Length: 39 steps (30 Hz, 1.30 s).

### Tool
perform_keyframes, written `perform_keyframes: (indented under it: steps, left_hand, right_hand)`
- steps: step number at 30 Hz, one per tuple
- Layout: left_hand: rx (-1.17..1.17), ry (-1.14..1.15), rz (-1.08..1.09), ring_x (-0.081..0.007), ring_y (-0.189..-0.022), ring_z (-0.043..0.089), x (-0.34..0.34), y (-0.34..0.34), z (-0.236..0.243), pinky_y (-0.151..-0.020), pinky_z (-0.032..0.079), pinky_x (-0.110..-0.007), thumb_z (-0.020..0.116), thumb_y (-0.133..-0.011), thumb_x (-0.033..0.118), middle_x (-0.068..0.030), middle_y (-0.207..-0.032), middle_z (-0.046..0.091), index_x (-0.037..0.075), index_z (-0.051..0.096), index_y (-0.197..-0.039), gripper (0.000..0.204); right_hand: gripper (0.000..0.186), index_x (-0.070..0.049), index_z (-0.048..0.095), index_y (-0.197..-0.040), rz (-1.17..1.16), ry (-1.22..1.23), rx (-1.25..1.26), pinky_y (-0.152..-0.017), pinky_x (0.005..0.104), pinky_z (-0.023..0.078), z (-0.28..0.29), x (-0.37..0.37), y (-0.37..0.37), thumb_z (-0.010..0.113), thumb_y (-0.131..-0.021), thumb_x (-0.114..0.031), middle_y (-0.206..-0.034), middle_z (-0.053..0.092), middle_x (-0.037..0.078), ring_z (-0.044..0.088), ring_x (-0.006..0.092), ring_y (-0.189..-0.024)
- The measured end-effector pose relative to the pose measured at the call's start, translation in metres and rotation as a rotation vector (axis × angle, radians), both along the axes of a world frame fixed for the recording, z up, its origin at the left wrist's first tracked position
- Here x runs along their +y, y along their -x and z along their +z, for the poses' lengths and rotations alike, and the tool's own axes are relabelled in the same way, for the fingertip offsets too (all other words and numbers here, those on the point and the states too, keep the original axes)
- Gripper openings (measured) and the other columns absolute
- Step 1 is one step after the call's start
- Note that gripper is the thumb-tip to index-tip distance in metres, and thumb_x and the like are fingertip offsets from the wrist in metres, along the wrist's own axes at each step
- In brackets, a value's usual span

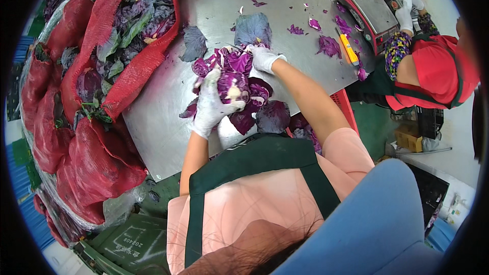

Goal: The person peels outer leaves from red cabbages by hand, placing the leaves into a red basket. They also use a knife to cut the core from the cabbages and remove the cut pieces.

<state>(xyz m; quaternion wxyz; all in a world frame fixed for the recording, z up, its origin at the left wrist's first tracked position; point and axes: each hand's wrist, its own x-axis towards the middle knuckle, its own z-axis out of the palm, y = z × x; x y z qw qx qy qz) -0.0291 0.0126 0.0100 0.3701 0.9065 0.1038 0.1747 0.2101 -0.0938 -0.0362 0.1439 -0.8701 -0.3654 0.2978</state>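
My left hand (209, 103), in a white glove, grips a red cabbage (233, 87) from its left side, thumb at the front near a pale cut spot. Beyond the cabbage, my right hand (264, 59), also gloved, has its fingers curled closed. A thin dark edge shows by its fingertips, but I cannot make out what it holds. Torn purple leaves (238, 62) lie around and behind the cabbage on the metal table (214, 0). Large dark outer leaves (273, 116) lie at the near side, with another broad leaf (252, 29) behind my right hand.
Red mesh sacks (97, 168) of cabbages crowd the left, one open sack (140, 66) leaning on the table. At right are a yellow utility knife (347, 47), a red scale (374, 12) and a co-worker's gloved hand (404, 18). A red crate (344, 106) stands by the near edge.
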Motion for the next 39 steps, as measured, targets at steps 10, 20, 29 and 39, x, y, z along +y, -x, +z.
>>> perform_keyframes:
  steps: [10,20,29,39]
  left_hand:
    - [0.101,0.295,0.172,-0.0357,-0.135,0.043,0.016,0.028,-0.013,-0.115,0.035,-0.043,0.095,-0.059,0.044,-0.0242,-0.144,0.041,-0.005,0.029,-0.149,0.122]
    - [0.122,0.093,0.135,-0.0381,-0.132,0.046,0.006,0.013,-0.004,-0.113,0.036,-0.044,0.095,-0.057,0.044,-0.0269,-0.141,0.044,-0.008,0.034,-0.145,0.119]
    - [0.078,0.651,0.099,-0.0267,-0.133,0.046,0.035,0.034,-0.014,-0.114,0.036,-0.039,0.097,-0.06,0.032,-0.0174,-0.144,0.045,-0.003,0.029,-0.151,0.118]
    - [0.219,-0.069,0.15,-0.0437,-0.144,0.027,0.0,0.016,0.018,-0.118,0.029,-0.049,0.095,-0.057,0.042,-0.0281,-0.155,0.023,0.012,0.023,-0.159,0.128]
  right_hand:
    - [0.061,-0.007,0.05,-0.142,-0.05,-0.453,0.355,-0.099,0.0404,0.049,0.08,-0.02,0.08,0.068,-0.087,-0.026,-0.121,0.067,0.02,0.067,0.0299,-0.112]
    - [0.052,-0.003,0.062,-0.124,0.061,-0.246,0.056,-0.087,0.0437,0.053,0.054,-0.017,0.074,0.073,-0.08,-0.028,-0.102,0.07,0.025,0.069,0.0401,-0.098]
    - [0.029,-0.007,0.068,-0.113,-0.293,-0.639,-0.096,-0.067,0.0342,0.053,0.008,-0.042,0.057,0.064,-0.086,-0.014,-0.08,0.066,0.011,0.065,0.0218,-0.069]
    - [0.049,-0.002,0.061,-0.127,-0.122,-0.559,0.179,-0.1,0.04,0.047,0.016,-0.007,0.094,0.066,-0.081,-0.016,-0.12,0.065,0.021,0.061,0.0363,-0.114]
